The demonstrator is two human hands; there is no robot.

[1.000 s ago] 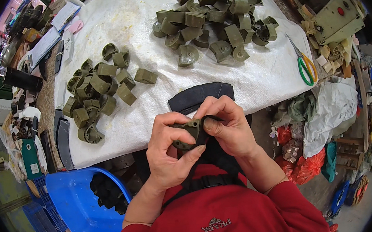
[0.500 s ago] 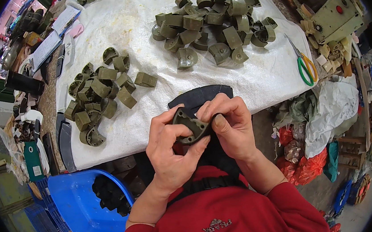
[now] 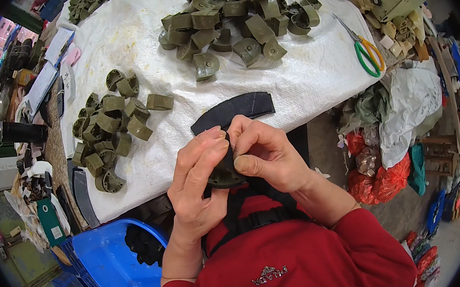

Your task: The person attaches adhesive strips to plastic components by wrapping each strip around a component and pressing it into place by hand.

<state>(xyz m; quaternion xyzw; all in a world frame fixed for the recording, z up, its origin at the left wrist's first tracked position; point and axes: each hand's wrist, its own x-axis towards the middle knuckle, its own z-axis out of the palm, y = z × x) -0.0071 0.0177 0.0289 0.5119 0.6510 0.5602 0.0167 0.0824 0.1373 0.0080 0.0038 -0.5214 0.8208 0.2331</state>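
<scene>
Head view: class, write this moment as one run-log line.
left hand: holds olive part | right hand: pinches same part | black strip: on white table cover | scissors: lying right

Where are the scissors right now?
In the head view, the green-and-yellow-handled scissors lie at the right edge of the white table cover, right of the far pile of olive parts and beside the clutter of small pieces.

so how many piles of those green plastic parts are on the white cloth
3 piles: a big one at the far middle, a smaller one on the left, and a third at the far left corner, partly cut off, so more may be hidden.
</scene>
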